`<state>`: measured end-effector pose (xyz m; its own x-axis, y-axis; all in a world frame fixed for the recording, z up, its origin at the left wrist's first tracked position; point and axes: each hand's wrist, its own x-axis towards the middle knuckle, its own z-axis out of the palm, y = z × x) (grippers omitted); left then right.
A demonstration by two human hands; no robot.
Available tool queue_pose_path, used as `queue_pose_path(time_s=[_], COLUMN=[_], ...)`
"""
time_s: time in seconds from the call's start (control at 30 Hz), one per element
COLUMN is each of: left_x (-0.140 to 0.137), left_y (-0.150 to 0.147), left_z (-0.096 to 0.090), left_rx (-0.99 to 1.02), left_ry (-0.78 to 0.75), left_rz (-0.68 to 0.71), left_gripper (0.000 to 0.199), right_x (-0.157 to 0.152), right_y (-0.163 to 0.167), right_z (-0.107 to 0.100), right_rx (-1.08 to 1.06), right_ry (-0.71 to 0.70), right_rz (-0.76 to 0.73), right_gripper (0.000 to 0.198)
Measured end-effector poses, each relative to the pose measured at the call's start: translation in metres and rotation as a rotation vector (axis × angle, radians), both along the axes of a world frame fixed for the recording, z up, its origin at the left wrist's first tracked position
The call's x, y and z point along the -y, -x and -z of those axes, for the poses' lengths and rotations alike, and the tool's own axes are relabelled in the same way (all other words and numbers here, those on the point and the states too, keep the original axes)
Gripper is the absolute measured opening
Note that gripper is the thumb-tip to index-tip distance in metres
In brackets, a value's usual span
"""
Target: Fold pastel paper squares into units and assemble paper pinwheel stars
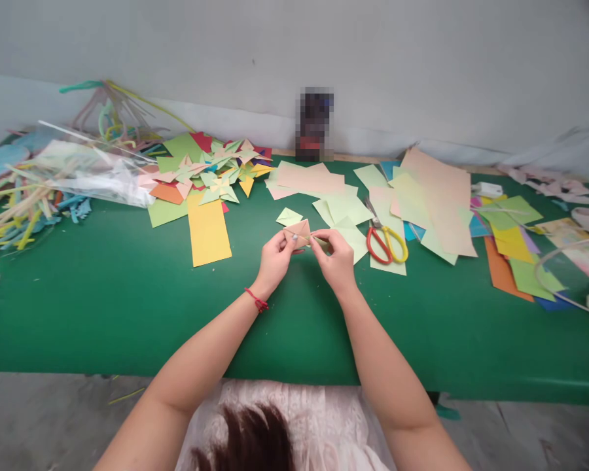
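Between my two hands, just above the green table, is a small folded piece of pink paper (298,229) with crease lines across it. My left hand (275,256) pinches its left side between thumb and fingers. The thumb and fingertips of my right hand (338,256) are closed on its right edge, where a bit of pale green shows. Just behind the folded paper lies a small folded pale green piece (289,216). Scissors (387,241) with one red and one yellow handle rest on paper sheets to the right of my right hand.
Folded paper pinwheel shapes (220,186) pile up at the back left, near a yellow sheet (209,229). Colourful strips (24,196) heap at far left. Pale sheets (434,203) and coloured papers (520,248) lie right. A blurred dark object (315,124) leans on the wall.
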<state>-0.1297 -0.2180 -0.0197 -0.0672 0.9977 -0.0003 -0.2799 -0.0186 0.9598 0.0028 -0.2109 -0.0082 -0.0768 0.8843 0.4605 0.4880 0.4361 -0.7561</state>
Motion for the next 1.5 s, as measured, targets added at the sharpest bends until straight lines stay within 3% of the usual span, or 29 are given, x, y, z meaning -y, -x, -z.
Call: queue_pose_path(time_s=[0.97, 1.2, 1.37, 1.5], left_x=[-0.002, -0.003, -0.003, -0.003], left_y=[0.008, 0.012, 0.009, 0.007], left_z=[-0.001, 0.0, 0.001, 0.0], left_rx=[-0.148, -0.145, -0.114, -0.071], left_ry=[-0.07, -0.057, -0.025, 0.009], left_rz=[0.052, 0.155, 0.13, 0.061], left_gripper=[0.026, 0.03, 0.031, 0.036], right_x=[-0.003, -0.005, -0.006, -0.008], right_y=[0.0, -0.005, -0.006, -0.006], right_z=[0.007, 0.01, 0.008, 0.004], right_rx=[-0.267, -0.295, -0.255, -0.343], right_ry=[0.272, 0.341, 0.396, 0.413], right_rz=[-0.017, -0.018, -0.02, -0.064], right_gripper=[0.021, 0.024, 0.03, 0.031])
